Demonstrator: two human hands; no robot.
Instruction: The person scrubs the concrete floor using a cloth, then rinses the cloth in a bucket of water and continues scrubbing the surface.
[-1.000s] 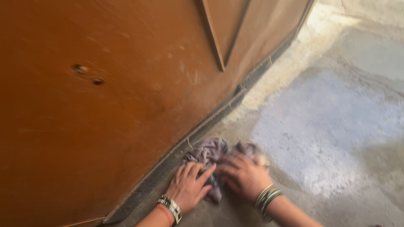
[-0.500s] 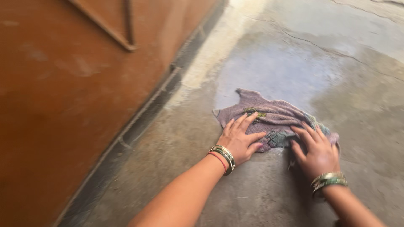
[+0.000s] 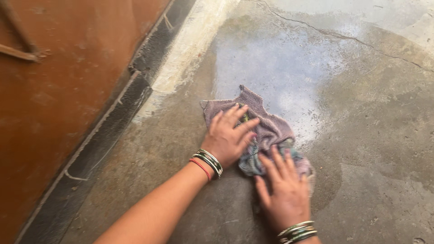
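The grey cracked concrete floor (image 3: 375,135) carries a wet sheen beside the rust-brown metal door (image 3: 54,99). The crumpled mauve cloth rag (image 3: 266,126) lies on the damp patch. The left hand (image 3: 228,140) and the right hand (image 3: 285,192) press flat on it, fingers spread, gripping nothing. Wiping appears under way; further strokes call for steady downward pressure.

A crumpled, faded purple cloth rag (image 3: 264,126) with greenish-blue patches lay flat on the grey concrete floor. It spread unevenly, one corner pointing toward the far side, its near right end bunched and patterned. Both hands pressed down on it. It sat at the near edge of a wet, shiny patch.
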